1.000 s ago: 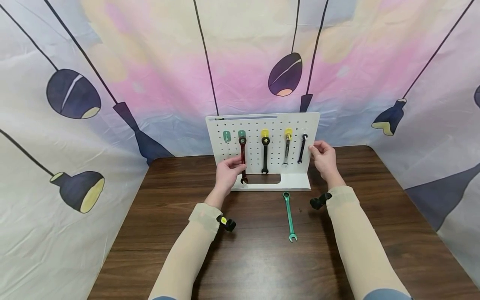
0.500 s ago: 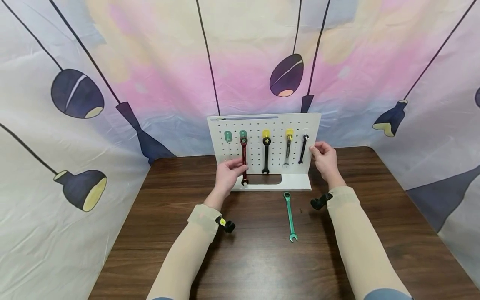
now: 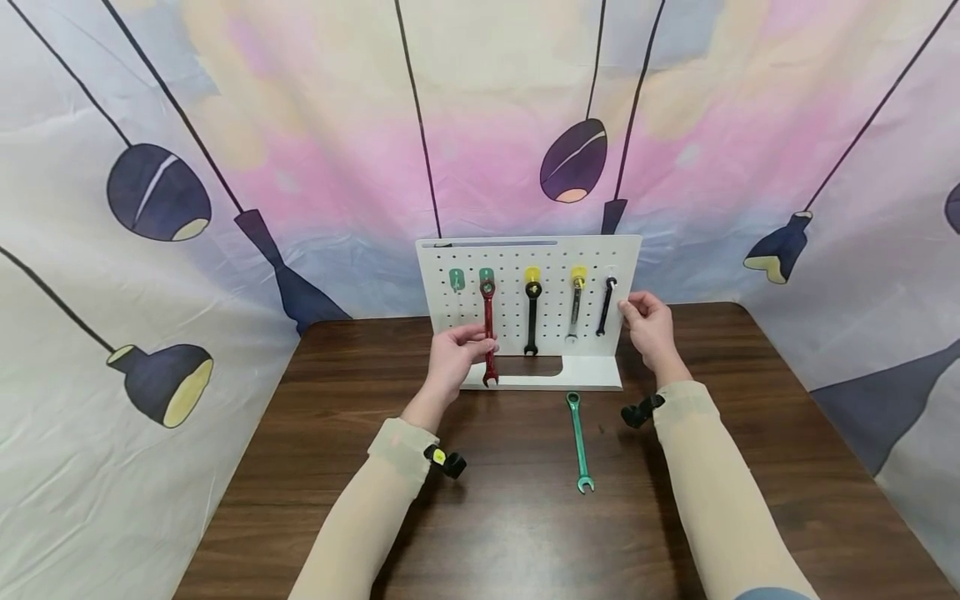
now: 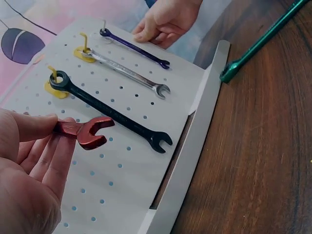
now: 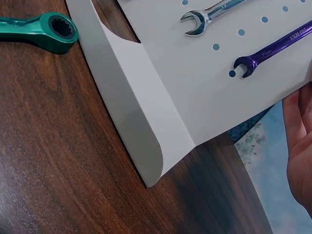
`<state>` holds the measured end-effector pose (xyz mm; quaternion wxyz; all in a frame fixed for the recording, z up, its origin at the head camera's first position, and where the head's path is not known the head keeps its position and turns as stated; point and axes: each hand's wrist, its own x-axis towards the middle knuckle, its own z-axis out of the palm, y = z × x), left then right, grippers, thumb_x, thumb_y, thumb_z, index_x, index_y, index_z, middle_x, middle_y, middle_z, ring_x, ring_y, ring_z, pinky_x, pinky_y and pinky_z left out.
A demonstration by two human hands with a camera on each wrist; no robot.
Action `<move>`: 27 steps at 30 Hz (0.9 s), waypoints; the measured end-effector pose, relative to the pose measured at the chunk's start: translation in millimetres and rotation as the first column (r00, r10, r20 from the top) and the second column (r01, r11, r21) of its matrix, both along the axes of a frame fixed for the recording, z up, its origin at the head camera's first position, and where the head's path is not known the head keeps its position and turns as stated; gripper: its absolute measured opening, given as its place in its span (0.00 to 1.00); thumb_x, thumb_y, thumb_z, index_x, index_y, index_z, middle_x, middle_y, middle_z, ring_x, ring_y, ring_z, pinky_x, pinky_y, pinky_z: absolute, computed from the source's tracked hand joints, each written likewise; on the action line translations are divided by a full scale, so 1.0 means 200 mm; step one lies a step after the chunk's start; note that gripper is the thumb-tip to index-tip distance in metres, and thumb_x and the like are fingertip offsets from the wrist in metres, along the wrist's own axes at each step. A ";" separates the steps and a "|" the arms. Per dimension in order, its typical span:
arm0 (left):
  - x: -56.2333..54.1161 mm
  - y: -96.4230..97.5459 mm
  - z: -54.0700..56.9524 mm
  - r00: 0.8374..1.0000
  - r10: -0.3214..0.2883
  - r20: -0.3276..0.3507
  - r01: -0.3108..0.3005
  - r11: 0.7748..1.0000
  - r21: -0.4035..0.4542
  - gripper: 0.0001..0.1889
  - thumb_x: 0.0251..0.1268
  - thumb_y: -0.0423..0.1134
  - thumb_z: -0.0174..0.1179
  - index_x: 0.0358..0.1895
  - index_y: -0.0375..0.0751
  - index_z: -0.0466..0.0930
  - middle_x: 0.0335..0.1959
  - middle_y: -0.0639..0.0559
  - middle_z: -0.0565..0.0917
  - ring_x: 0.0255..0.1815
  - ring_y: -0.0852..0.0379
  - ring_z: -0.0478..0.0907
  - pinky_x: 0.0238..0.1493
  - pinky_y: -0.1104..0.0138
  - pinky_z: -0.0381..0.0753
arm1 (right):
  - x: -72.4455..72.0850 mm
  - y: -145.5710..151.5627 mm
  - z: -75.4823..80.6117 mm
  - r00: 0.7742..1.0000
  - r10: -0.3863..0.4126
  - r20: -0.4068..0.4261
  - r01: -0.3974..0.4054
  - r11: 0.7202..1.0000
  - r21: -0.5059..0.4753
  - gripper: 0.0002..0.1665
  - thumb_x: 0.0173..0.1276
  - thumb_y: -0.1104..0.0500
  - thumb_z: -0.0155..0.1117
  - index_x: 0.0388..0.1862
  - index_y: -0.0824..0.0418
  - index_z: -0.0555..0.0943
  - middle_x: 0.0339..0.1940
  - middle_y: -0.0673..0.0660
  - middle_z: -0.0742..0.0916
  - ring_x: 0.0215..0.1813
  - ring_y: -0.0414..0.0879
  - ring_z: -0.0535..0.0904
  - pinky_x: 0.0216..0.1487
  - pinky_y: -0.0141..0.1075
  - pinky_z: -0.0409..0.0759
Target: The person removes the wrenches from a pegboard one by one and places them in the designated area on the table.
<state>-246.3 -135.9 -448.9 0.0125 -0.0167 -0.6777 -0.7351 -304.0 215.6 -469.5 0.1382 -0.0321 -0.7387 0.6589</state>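
My left hand (image 3: 452, 358) pinches a red combination wrench (image 3: 490, 329) between thumb and fingers, low on its shaft. The wrench's ring end overlaps a green hook (image 3: 487, 274) on the white pegboard (image 3: 510, 321); its open end tips out from the board in the left wrist view. Gripping the board's right edge is my right hand (image 3: 651, 329), thumb in front. A black wrench (image 4: 107, 107), a silver wrench (image 4: 127, 73) and a purple wrench (image 5: 273, 50) hang on the board's other hooks.
A green wrench (image 3: 578, 442) lies on the wooden table (image 3: 510, 525) in front of the pegboard's foot. Left of the red wrench is a bare green hook (image 3: 457, 279). Behind everything hangs a printed cloth (image 3: 330, 150) with lamp shapes.
The red wrench's lower end has swung slightly outward from the board with my left hand. My right hand keeps its hold on the edge. The head view has shifted a little.
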 end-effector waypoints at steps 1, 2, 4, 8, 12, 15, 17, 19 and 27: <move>0.00 0.00 0.00 1.000 -0.004 -0.005 0.004 1.000 0.001 0.16 0.67 0.24 0.71 0.57 0.25 0.86 0.41 0.42 0.92 0.37 0.58 0.91 0.45 0.62 0.93 | 0.00 0.00 0.00 1.000 0.000 -0.005 0.000 1.000 -0.001 0.12 0.82 0.60 0.65 0.51 0.69 0.80 0.34 0.47 0.82 0.45 0.47 0.78 0.49 0.35 0.83; 0.00 0.00 0.00 1.000 -0.005 -0.007 0.005 1.000 0.000 0.16 0.68 0.24 0.70 0.57 0.25 0.86 0.41 0.42 0.92 0.37 0.58 0.91 0.45 0.62 0.93 | 0.00 0.00 0.00 1.000 -0.001 -0.008 0.001 1.000 -0.002 0.12 0.82 0.59 0.65 0.51 0.69 0.81 0.34 0.47 0.82 0.44 0.46 0.78 0.50 0.36 0.83; 0.01 0.00 0.00 1.000 -0.010 -0.009 0.010 1.000 -0.006 0.17 0.68 0.24 0.70 0.58 0.24 0.86 0.42 0.42 0.92 0.37 0.58 0.91 0.45 0.63 0.93 | 0.00 0.00 0.00 1.000 0.000 -0.009 0.000 1.000 0.002 0.12 0.82 0.59 0.65 0.51 0.69 0.81 0.35 0.47 0.82 0.44 0.45 0.78 0.50 0.36 0.83; 0.01 -0.01 0.00 1.000 -0.028 -0.015 0.028 1.000 -0.007 0.19 0.67 0.23 0.70 0.59 0.21 0.84 0.43 0.39 0.91 0.36 0.57 0.91 0.45 0.62 0.93 | 0.00 0.00 0.00 1.000 0.004 -0.010 -0.003 1.000 0.004 0.14 0.82 0.58 0.65 0.52 0.70 0.80 0.35 0.48 0.82 0.44 0.46 0.78 0.50 0.37 0.83; 0.01 -0.01 -0.02 0.999 -0.040 -0.015 0.040 0.999 0.004 0.20 0.66 0.21 0.69 0.61 0.19 0.82 0.43 0.40 0.92 0.36 0.58 0.91 0.46 0.62 0.93 | 0.00 0.00 -0.01 1.000 0.006 -0.010 -0.006 1.000 0.000 0.14 0.82 0.59 0.65 0.53 0.71 0.80 0.35 0.48 0.82 0.44 0.47 0.79 0.52 0.39 0.84; 0.02 -0.01 -0.03 0.999 -0.044 -0.012 0.044 0.999 0.015 0.21 0.66 0.21 0.69 0.61 0.19 0.81 0.41 0.44 0.92 0.36 0.60 0.90 0.46 0.63 0.92 | 0.00 0.00 -0.01 1.000 0.008 -0.009 -0.008 1.000 0.000 0.14 0.82 0.58 0.65 0.53 0.70 0.81 0.34 0.47 0.82 0.44 0.45 0.79 0.53 0.41 0.85; 0.02 -0.01 -0.03 0.999 -0.044 -0.013 0.045 0.999 0.017 0.21 0.66 0.21 0.69 0.61 0.18 0.81 0.40 0.45 0.92 0.36 0.61 0.90 0.46 0.63 0.92 | 0.00 0.00 -0.02 1.000 0.008 -0.010 -0.008 1.000 0.000 0.15 0.82 0.58 0.65 0.53 0.70 0.81 0.34 0.47 0.82 0.44 0.45 0.79 0.51 0.38 0.85; 0.02 -0.01 -0.03 0.999 -0.045 -0.012 0.045 0.999 0.016 0.21 0.66 0.21 0.69 0.61 0.18 0.81 0.42 0.40 0.92 0.36 0.61 0.90 0.46 0.64 0.92 | 0.00 0.00 -0.01 1.000 0.006 -0.007 -0.006 1.000 0.002 0.15 0.82 0.57 0.66 0.53 0.70 0.81 0.34 0.48 0.82 0.43 0.44 0.78 0.49 0.35 0.84; 0.03 -0.02 -0.01 0.999 -0.043 -0.025 0.044 0.999 0.012 0.20 0.68 0.21 0.68 0.62 0.18 0.80 0.46 0.32 0.90 0.35 0.61 0.91 0.46 0.64 0.92 | 0.00 0.00 0.00 1.000 0.006 0.012 -0.007 1.000 0.013 0.15 0.83 0.57 0.64 0.55 0.70 0.81 0.38 0.51 0.82 0.44 0.43 0.78 0.50 0.34 0.83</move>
